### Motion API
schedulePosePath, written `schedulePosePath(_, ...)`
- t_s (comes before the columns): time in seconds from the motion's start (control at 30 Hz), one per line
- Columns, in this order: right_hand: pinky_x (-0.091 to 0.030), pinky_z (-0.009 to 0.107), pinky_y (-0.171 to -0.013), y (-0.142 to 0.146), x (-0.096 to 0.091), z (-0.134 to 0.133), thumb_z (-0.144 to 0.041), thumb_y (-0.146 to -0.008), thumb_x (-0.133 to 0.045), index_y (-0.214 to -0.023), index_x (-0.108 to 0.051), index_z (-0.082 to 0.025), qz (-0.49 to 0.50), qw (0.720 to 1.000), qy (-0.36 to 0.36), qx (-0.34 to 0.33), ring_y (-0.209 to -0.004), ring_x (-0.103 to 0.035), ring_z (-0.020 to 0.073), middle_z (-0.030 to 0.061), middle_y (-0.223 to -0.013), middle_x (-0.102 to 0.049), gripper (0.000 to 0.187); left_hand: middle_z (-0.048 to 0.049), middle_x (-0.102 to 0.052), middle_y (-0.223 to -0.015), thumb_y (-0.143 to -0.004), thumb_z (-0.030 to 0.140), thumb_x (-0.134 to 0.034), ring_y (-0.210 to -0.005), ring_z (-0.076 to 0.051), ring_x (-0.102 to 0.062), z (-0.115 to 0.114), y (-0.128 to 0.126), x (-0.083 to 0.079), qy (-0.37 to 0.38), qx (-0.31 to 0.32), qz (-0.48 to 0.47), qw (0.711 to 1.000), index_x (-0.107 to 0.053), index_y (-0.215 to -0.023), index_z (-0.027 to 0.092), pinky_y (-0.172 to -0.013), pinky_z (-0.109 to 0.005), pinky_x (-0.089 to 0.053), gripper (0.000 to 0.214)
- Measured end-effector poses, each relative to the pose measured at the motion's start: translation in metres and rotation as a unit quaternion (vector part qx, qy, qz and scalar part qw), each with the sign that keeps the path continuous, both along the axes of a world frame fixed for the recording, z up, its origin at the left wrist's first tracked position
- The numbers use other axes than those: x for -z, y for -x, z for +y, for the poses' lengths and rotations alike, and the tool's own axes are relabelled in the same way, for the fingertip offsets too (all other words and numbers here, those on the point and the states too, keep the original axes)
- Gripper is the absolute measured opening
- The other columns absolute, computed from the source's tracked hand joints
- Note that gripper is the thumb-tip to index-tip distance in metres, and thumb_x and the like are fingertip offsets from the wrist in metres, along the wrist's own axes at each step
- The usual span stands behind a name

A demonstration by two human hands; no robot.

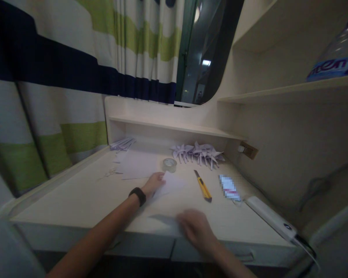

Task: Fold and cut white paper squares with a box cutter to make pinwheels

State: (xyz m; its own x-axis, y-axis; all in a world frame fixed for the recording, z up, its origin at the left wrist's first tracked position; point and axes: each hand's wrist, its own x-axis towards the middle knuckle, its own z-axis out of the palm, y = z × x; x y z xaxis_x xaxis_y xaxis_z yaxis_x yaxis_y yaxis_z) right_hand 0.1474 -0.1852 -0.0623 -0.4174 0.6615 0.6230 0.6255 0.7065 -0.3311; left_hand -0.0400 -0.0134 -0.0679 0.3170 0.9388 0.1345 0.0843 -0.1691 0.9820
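Note:
My left hand (155, 183), with a black watch on its wrist, is closed on the left edge of a small white sheet of paper (174, 182) at the desk's middle. Nearer the front edge, my right hand (195, 227) is curled and smeared by motion. A grey flap-like shape lies just left of its fingertips; I cannot tell whether this is paper or shadow. Beyond the left hand stands a roll of clear tape (169, 165). A yellow box cutter (203, 186) lies to the right of the sheet, its blade end pointing away from me.
Several paper pinwheels (201, 152) are grouped at the back. Rolled paper sticks (122, 144), larger white sheets (139, 164) and scissors (111, 173) are on the left. A phone (229, 187) and a white power strip (271, 218) lie right. A bottle (335, 58) stands on a shelf.

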Motion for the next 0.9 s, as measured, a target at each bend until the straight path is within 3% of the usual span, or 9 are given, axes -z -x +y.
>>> schedulePosePath(0.1,-0.04,0.023,-0.055,-0.011,-0.017,0.029,-0.028,-0.089,-0.045,-0.072,-0.069,-0.017,0.031,0.988,0.141,0.062,-0.055,-0.057,0.0144,0.0034,-0.064,-0.067,0.032,-0.0088,-0.071,-0.088,-0.06,0.012,-0.062,-0.09,-0.025,-0.063,0.002,-0.002,-0.005,-0.04,0.029,0.027,0.998,-0.067,-0.089,0.013,-0.078,-0.033,-0.047,0.029)
schedulePosePath(0.27,-0.031,0.02,-0.048,-0.031,-0.04,0.087,-0.029,-0.081,-0.052,-0.064,-0.067,-0.013,0.056,0.961,0.271,0.027,-0.052,-0.044,0.0107,0.0,-0.057,-0.059,0.028,-0.0111,-0.071,-0.092,-0.064,0.021,-0.065,-0.096,-0.03,-0.06,-0.003,0.006,-0.005,-0.095,0.019,0.078,0.992,-0.069,-0.082,0.015,-0.081,-0.035,-0.045,0.019)
schedulePosePath(0.37,-0.031,0.02,-0.049,-0.039,-0.048,0.115,-0.027,-0.078,-0.053,-0.064,-0.067,-0.012,0.044,0.955,0.292,-0.014,-0.052,-0.043,0.01,-0.0008,-0.056,-0.056,0.025,-0.013,-0.069,-0.1,-0.069,0.025,-0.061,-0.099,-0.029,-0.06,-0.002,0.007,-0.002,-0.128,-0.062,0.084,0.986,-0.069,-0.089,0.015,-0.083,-0.036,-0.045,0.024)
schedulePosePath(0.43,-0.032,0.021,-0.05,-0.042,-0.051,0.13,-0.026,-0.074,-0.056,-0.067,-0.069,-0.012,0.03,0.949,0.312,-0.038,-0.053,-0.044,0.0102,-0.0006,-0.057,-0.057,0.02,-0.0143,-0.068,-0.102,-0.074,0.032,-0.056,-0.095,-0.026,-0.062,0.0,0.007,-0.003,-0.086,-0.087,0.024,0.992,-0.067,-0.097,0.014,-0.078,-0.035,-0.048,0.031)
schedulePosePath(0.53,-0.033,0.021,-0.05,-0.04,-0.05,0.149,-0.022,-0.069,-0.058,-0.074,-0.072,-0.011,0.029,0.948,0.316,-0.039,-0.053,-0.043,0.0101,-0.0001,-0.058,-0.058,0.018,-0.0144,-0.069,-0.097,-0.077,0.045,-0.053,-0.075,-0.022,-0.064,0.002,0.007,-0.008,-0.007,-0.046,-0.048,0.998,-0.063,-0.108,0.012,-0.061,-0.031,-0.049,0.045)
schedulePosePath(0.67,-0.034,0.021,-0.05,-0.035,-0.036,0.161,-0.023,-0.068,-0.063,-0.092,-0.073,-0.011,0.094,0.943,0.319,-0.027,-0.052,-0.044,0.0094,-0.0008,-0.058,-0.058,0.029,-0.0062,-0.066,-0.064,-0.067,0.044,-0.067,-0.049,-0.015,-0.054,-0.001,0.008,-0.014,-0.016,-0.036,0.025,0.999,-0.07,-0.092,0.009,-0.044,-0.023,-0.037,0.043)
schedulePosePath(0.77,-0.037,0.021,-0.052,-0.035,-0.025,0.16,-0.021,-0.058,-0.073,-0.105,-0.07,-0.014,0.179,0.93,0.322,0.001,-0.057,-0.049,0.0104,-0.0005,-0.067,-0.062,0.047,-0.0062,-0.065,-0.06,-0.066,0.041,-0.068,-0.047,-0.013,-0.049,-0.004,0.01,-0.017,-0.026,-0.064,0.039,0.997,-0.072,-0.082,0.008,-0.044,-0.022,-0.032,0.037)
schedulePosePath(0.9,-0.035,0.02,-0.049,-0.039,-0.015,0.16,-0.02,-0.054,-0.075,-0.114,-0.064,-0.015,0.284,0.897,0.339,0.02,-0.053,-0.049,0.0094,-0.002,-0.067,-0.062,0.061,-0.0081,-0.067,-0.067,-0.068,0.046,-0.066,-0.052,-0.014,-0.051,0.001,0.011,-0.023,-0.037,-0.056,0.021,0.998,-0.072,-0.089,0.007,-0.046,-0.023,-0.033,0.044)
